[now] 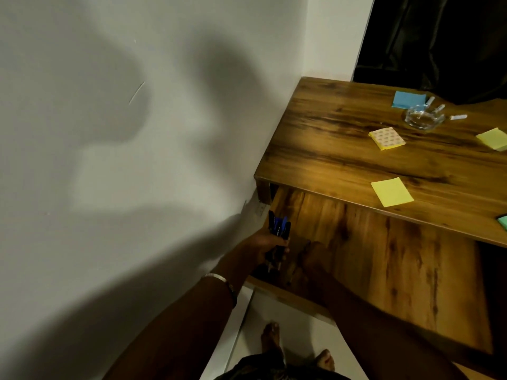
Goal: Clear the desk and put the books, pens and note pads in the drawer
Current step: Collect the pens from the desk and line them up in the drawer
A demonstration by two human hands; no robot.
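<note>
While right hand (310, 253) is resting flat on drawer (370, 259) at lower centre, left hand (270, 242) is gripping pens (279, 229).

desk (343, 149): brown wood grain, dark streaks
drawer (384, 256): same brown grain
pens (279, 229): blue and black
note pads: blue (408, 99), yellow (391, 191), yellow-green (493, 138), one printed with pale dots (386, 137)
wall (109, 133): white

A wooden surface (343, 138) at the frame's right is carrying scattered sticky-note pads (391, 191), a glass ashtray (422, 117) and small white objects (458, 117) at upper right.
</note>
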